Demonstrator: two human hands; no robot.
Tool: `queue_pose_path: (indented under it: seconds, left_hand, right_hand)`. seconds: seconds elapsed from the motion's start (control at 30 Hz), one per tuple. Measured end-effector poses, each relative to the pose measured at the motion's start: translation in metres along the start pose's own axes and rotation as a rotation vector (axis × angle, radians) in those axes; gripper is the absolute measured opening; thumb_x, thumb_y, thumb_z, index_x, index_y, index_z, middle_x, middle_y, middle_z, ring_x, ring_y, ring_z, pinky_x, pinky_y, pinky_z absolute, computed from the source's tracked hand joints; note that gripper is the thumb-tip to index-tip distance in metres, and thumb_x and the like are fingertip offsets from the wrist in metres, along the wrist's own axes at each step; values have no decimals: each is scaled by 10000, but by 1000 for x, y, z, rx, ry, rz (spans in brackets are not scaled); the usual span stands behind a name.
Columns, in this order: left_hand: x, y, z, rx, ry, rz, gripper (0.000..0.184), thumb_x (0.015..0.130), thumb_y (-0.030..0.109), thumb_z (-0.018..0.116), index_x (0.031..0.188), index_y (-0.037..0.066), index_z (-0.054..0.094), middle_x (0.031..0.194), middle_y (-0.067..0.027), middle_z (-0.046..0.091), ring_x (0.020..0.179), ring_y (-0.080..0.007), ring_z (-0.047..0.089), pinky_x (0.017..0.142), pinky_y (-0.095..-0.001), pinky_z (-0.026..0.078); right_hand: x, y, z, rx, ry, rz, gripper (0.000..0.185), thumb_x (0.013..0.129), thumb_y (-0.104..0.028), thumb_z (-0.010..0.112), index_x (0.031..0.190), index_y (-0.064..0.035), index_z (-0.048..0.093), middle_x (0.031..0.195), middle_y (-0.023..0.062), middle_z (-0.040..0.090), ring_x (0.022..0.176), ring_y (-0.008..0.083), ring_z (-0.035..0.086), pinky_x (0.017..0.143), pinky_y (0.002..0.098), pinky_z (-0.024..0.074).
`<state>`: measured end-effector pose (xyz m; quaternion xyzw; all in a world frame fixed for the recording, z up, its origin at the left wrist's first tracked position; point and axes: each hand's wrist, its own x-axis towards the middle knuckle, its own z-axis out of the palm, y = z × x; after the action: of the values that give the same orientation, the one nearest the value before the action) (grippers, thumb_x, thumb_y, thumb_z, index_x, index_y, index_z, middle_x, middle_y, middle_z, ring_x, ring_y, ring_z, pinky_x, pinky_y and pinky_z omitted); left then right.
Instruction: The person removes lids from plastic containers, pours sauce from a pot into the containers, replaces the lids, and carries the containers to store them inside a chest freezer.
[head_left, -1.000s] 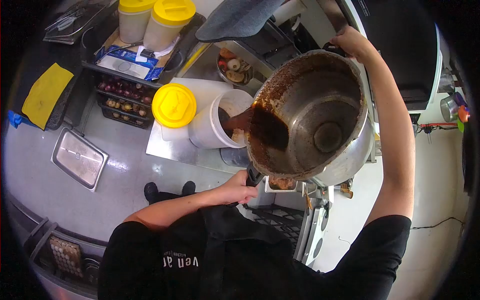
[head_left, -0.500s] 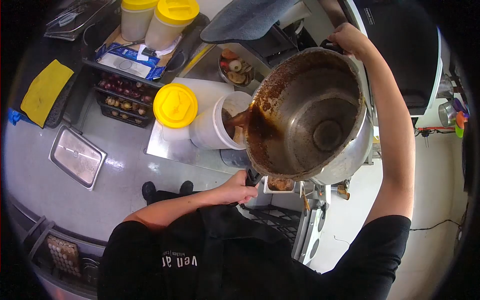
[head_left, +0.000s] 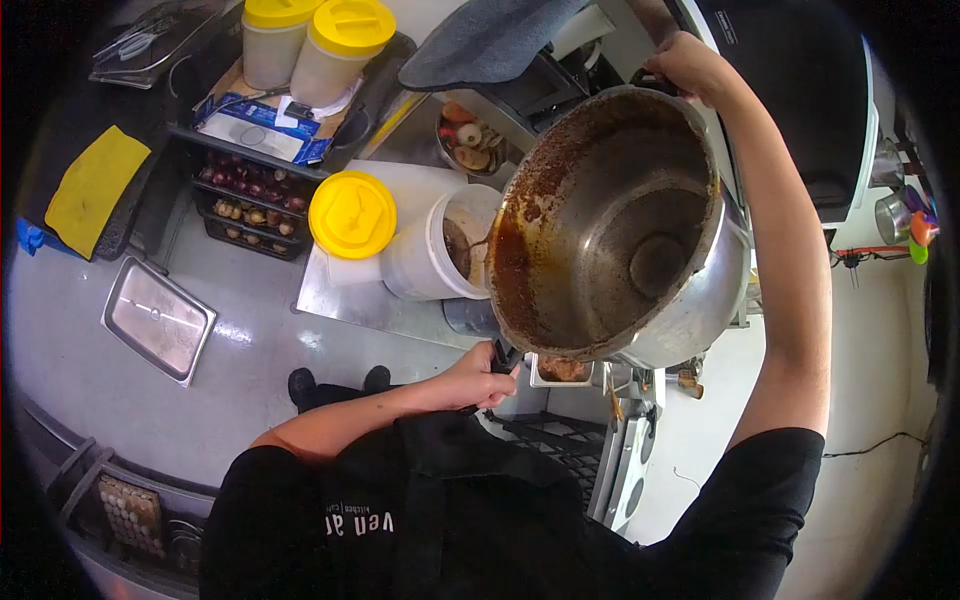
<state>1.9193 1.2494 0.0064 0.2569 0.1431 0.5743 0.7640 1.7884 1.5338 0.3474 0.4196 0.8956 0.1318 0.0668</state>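
The silver steel counter (head_left: 345, 297) supports the receiving container. The large round metal pot (head_left: 620, 240), its inner wall stained brown, is held in the air at the bucket's right, tilted so that its left rim sits over the bucket's mouth, presumably to direct the flow. The white cylindrical plastic bucket (head_left: 413, 258) stands near the counter's front edge, apparently so that the pot can reach it. The round yellow plastic lid (head_left: 352, 214) is beside the bucket, toward the counter's left edge, leaving the mouth uncovered. The left hand (head_left: 478, 379) has its fingers wrapped around the black near handle (head_left: 505, 357); the right hand (head_left: 690, 68) grips the black far handle (head_left: 652, 84), its fingertips partly hidden. Opposed grips likely share weight and steady the tilt. A thin brown stream (head_left: 481, 242) joins rim and bucket.
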Motion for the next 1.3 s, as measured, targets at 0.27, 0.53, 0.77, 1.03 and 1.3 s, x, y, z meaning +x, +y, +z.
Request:
queue_pose_path:
  seconds: [0.27,0.53,0.77,1.03,1.3]
  left_hand:
    - [-1,-3,-4,22,-17,-10,168,702,-32,564,699,40,412,533,-29,415,395,-94,390,350,-251,276]
    - [-14,42,5,575,200,-140,187,646,-8,593,775,15,459,520,-29,446,389,-96,419,350,-246,302]
    - [-1,80,74,1369,225,157,546,623,30,605,1157,-50,518,996,-192,633,1010,-250,579,934,-312,405]
    - [59,60,198,1861,186,289,513,601,-14,595,1110,-42,537,884,-214,620,824,-334,605,785,-372,460]
    - [128,-60,314,1799,14,-16,601,625,-110,570,1217,-64,476,1127,-148,594,1084,-221,542,985,-304,361]
  right_hand:
    - [-34,6,-2,126,93,7,246,811,-196,599,691,18,585,520,52,480,393,133,414,371,302,319]
    - [-124,125,-10,349,180,161,246,837,-196,589,894,36,648,692,76,564,483,153,500,428,301,421]
    - [-285,264,31,879,355,418,243,885,-259,605,1001,-51,650,690,-33,514,495,65,453,405,221,394]
    - [-477,379,121,1171,539,574,367,887,-194,576,1208,-18,550,996,96,602,533,111,528,508,234,483]
    - [-652,498,203,1235,613,736,309,848,-127,563,1101,50,588,858,142,626,521,168,579,447,300,498]
